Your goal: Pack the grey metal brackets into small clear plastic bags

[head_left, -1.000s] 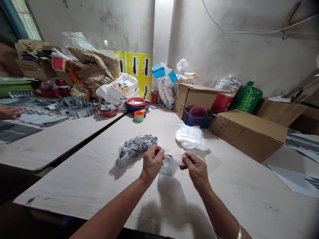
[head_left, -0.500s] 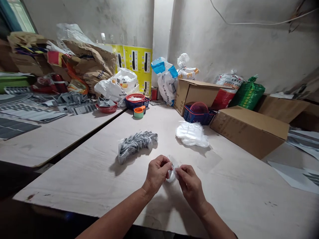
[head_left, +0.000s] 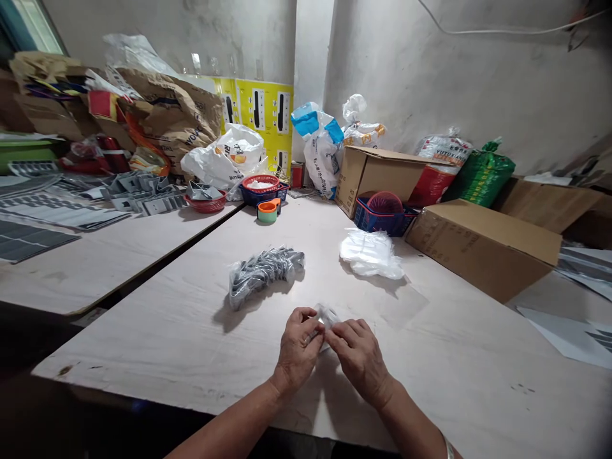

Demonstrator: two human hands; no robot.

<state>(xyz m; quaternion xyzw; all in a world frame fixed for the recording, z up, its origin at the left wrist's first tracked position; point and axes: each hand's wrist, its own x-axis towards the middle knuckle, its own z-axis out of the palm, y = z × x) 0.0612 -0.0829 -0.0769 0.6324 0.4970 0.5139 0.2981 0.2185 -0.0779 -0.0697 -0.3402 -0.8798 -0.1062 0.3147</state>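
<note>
Close to the table's front, my left hand (head_left: 299, 344) and my right hand (head_left: 356, 357) come together on a small clear plastic bag (head_left: 327, 313). Fingers of both hands are pinched on the bag, which is partly hidden behind them; I cannot make out what is inside it. Beyond my left hand lies a curved row of dark grey pieces in clear plastic wrapping (head_left: 266, 274). A stack of clear plastic bags (head_left: 371, 254) lies farther back, to the right of that row.
Cardboard boxes (head_left: 482, 245) and blue baskets (head_left: 377, 220) line the right and back. A tape roll in an orange holder (head_left: 268, 211) stands at the back by a red basket (head_left: 261, 183). Grey folded parts (head_left: 143, 191) cover the left table, across a dark gap.
My right hand has turned and moved closer to my left, with its fingers now over the bag. My left hand has shifted slightly lower. The view has tilted a little.
</note>
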